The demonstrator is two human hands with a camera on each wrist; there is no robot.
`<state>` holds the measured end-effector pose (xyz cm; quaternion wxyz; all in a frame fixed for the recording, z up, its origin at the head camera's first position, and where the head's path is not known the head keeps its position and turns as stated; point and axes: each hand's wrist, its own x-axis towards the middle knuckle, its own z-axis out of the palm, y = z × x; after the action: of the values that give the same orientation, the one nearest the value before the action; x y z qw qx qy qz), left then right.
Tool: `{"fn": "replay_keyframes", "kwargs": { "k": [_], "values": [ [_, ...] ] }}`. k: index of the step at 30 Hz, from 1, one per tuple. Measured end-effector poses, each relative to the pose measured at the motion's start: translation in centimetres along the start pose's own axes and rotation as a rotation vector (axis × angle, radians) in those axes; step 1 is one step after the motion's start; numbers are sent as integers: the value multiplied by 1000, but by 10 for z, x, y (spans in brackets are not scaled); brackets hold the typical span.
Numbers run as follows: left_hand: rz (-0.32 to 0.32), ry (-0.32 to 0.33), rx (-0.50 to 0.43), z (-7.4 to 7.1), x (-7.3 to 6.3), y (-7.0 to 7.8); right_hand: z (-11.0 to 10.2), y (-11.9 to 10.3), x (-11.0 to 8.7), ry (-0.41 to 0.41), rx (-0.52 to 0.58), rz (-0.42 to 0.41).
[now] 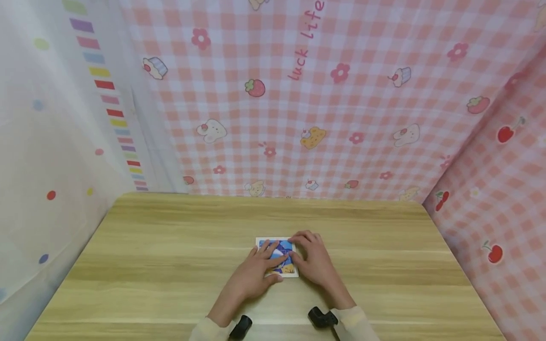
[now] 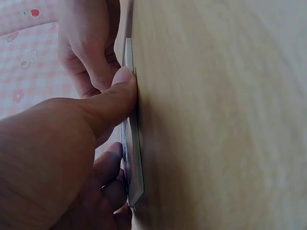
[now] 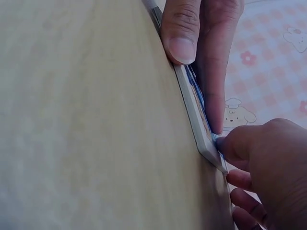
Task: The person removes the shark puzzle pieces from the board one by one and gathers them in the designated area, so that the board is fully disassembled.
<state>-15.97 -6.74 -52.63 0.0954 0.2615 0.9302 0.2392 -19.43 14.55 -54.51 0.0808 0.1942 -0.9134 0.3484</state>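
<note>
Left hand: fingers set apart and nearly straight, laid across the top of the board; the thumb is rested against its near edge.
Right hand: fingers bent, with a gap between thumb and forefinger; the board is touched by both along its right side. Whether it is pinched there cannot be told.
Board: held flat on the bench, under the left fingers and just left of the right fingertips.
Board's look: thin, square and white-rimmed; a picture in blues is shown between the left fingers, with white amid them and yellow-orange nearest the left thumb. The rest is covered by the left fingers.
Writing: "luck life" is printed in pink on the checked cloth, well beyond the fingers. No lettering can be made out on the board.
Cuffs: pale sleeves are worn behind both hands.
</note>
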Motion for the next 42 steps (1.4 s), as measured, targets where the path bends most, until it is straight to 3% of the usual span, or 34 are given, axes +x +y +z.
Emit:
{"fn": "replay_keyframes", "kwargs": {
  "k": [18,29,37,42],
  "values": [
    [-1,33,13,0,-3,7,0,0,0,-16,48,53],
    [-5,47,18,-1,-2,6,0,-7,3,72,63,60],
    [-24,30,5,1,-3,3,-4,-5,1,80,292,176],
    [-25,30,-2,-1,-1,2,-15,4,2,92,333,250]
  ]
}}
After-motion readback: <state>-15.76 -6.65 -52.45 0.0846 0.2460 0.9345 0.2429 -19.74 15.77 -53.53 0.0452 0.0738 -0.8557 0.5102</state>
